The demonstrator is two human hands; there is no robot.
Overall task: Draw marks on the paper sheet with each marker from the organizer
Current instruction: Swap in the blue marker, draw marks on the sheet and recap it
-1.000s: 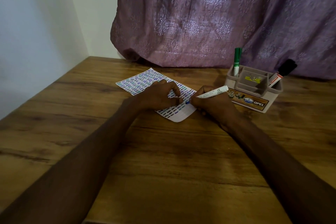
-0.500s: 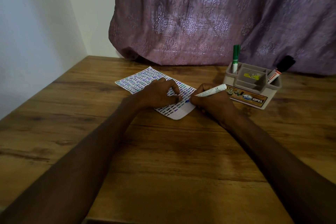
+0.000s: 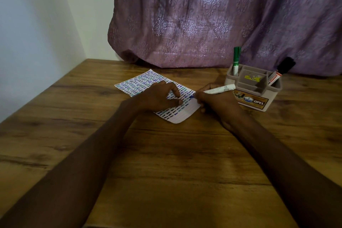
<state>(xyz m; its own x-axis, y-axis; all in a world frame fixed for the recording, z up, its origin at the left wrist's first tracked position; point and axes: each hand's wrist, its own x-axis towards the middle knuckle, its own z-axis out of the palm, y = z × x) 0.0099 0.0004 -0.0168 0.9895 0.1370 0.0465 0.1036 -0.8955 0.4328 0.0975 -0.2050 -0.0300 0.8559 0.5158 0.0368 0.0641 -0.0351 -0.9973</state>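
A white paper sheet [image 3: 140, 84] covered in rows of short coloured dashes lies on the wooden table [image 3: 166, 163]. My left hand [image 3: 159, 98] rests on the sheet, fingers spread, pinning it flat. My right hand [image 3: 216, 104] grips a white marker [image 3: 220, 89] whose blue tip touches the sheet near its right edge. To the right stands a beige organizer [image 3: 259, 96] holding a green marker [image 3: 236, 60] upright at its left and a black-capped marker [image 3: 281, 70] leaning at its right.
A purple patterned curtain [image 3: 212, 16] hangs behind the table's far edge. A white wall [image 3: 37, 24] runs along the left side. Bare tabletop lies between my forearms and toward the front edge.
The marker tip has shifted slightly along the sheet's right part; both hands stay in about the same place. The camera view has drifted a little.
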